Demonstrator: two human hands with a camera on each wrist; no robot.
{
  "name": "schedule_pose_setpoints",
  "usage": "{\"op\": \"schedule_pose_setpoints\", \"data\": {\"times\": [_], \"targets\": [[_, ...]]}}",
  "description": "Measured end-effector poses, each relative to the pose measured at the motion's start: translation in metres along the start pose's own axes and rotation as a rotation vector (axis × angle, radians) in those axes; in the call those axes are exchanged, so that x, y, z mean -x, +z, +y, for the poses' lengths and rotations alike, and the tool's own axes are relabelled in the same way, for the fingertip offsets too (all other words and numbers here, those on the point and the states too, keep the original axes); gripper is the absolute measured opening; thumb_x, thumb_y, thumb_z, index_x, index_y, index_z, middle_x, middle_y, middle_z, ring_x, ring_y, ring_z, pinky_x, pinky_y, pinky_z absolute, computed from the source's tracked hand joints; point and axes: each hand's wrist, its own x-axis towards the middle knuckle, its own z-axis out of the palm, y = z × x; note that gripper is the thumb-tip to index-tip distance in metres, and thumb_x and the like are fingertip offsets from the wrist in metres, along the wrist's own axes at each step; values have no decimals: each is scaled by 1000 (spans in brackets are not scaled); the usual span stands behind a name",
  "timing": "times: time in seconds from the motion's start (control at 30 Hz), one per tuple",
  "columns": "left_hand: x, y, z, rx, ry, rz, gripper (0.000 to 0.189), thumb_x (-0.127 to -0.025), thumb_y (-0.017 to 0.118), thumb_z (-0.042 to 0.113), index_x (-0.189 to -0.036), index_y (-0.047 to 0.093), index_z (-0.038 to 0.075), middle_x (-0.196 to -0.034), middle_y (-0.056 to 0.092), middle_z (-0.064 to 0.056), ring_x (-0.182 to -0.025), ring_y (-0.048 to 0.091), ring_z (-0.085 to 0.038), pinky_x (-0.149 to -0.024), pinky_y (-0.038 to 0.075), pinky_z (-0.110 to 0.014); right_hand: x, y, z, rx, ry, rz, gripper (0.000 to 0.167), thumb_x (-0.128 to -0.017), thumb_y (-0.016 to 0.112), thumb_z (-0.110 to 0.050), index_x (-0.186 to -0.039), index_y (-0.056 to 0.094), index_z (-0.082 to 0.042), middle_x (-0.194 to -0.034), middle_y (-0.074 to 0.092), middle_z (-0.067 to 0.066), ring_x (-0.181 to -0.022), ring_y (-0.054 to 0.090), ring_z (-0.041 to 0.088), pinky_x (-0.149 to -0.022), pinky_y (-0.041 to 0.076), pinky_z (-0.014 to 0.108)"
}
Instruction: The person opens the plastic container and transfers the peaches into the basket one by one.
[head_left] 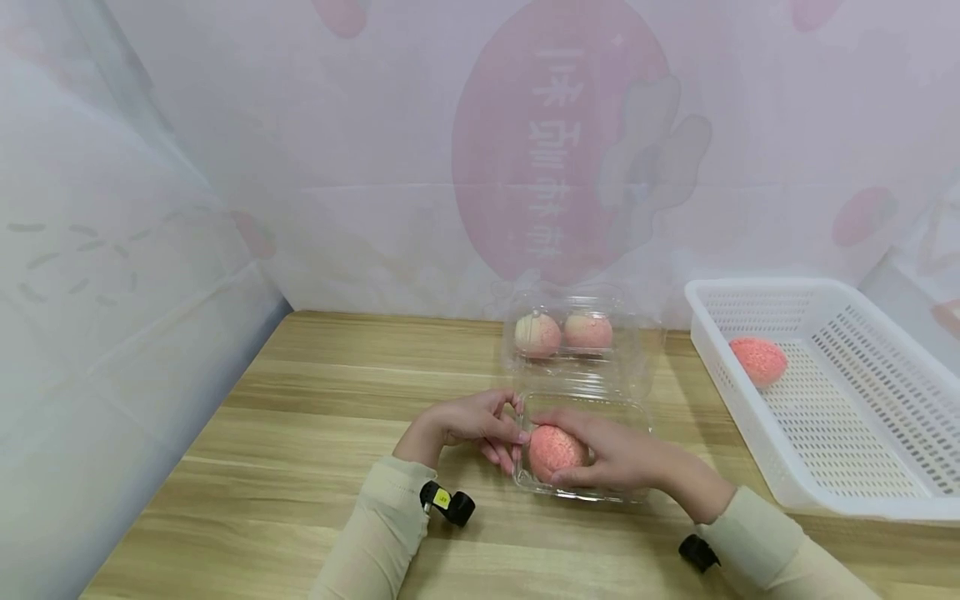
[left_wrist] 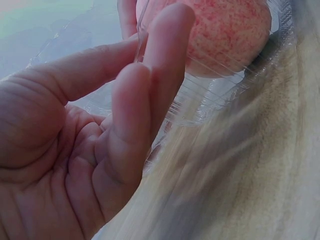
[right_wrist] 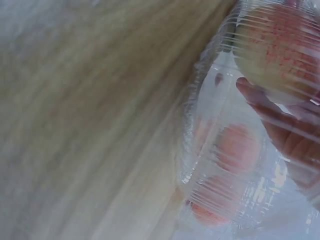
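A clear plastic box (head_left: 585, 495) lies on the wooden table in front of me. My left hand (head_left: 480, 427) pinches its left rim between thumb and fingertips, as the left wrist view shows at close range. My right hand (head_left: 622, 454) grips a pink peach (head_left: 557, 454) inside the box, fingers behind it and thumb in front. Through the clear wall in the right wrist view, the paler side of this peach (right_wrist: 272, 60) is visible. Just behind, two more peaches (head_left: 537, 335) sit side by side in clear plastic; whether it joins the front box, I cannot tell.
On the right stands a white perforated plastic basket (head_left: 712, 408) with one pink peach (head_left: 757, 362) against its left wall. A printed cloth (head_left: 375, 242) hangs behind the wooden table (head_left: 300, 467) and down its left side.
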Motion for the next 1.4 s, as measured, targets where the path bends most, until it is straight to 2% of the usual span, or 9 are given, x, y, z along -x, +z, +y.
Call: {"op": "schedule_pose_setpoints", "data": {"times": [0.13, 0.6, 0.9, 1.2, 1.4], "targets": [[0, 0, 1, -4, 5, 2, 29, -98, 58, 3, -116, 37, 5, -70, 69, -4, -58, 70, -14, -50, 54, -21, -1, -2, 2, -24, -19, -2, 66, -90, 71, -42, -144, 45, -14, -138, 57, 4, -115, 61, 20, -87, 55, 32], [0, -1, 0, 0, -5, 9, 27, -98, 59, 4, -112, 36, 7, -71, 69, -5, -58, 71, -14, -50, 53, -21, -5, -7, 0, -86, -22, -38, 65, -87, 76, -36, -140, 48, -11, -134, 57, 6, -113, 60, 20, -86, 54, 28], [0, -1, -1, 0, -2, 8, 28, -97, 60, 4, -113, 36, 7, -71, 69, -5, -58, 71, -15, -50, 54, -21, -8, -8, 5, -50, -30, -38, 67, -84, 78, -42, -138, 51, -13, -133, 59, 2, -114, 60, 17, -87, 54, 29], [-1, 0, -2, -1, 9, -11, 28, -97, 59, 3, -112, 35, 7, -71, 68, -5, -58, 70, -14, -50, 54, -21, -4, -14, 1, -61, -4, -31, 66, -84, 79, -39, -138, 51, -12, -133, 59, 2, -115, 60, 18, -89, 54, 30], [1, -3, -1, -11, 40, 8, 33, -96, 60, 2, -117, 35, 4, -73, 66, -2, -57, 70, -13, -50, 54, -21, -3, -22, -5, 5, -28, 5, 66, -83, 79, -39, -137, 52, -12, -129, 61, 0, -112, 61, 15, -89, 54, 31]]}}
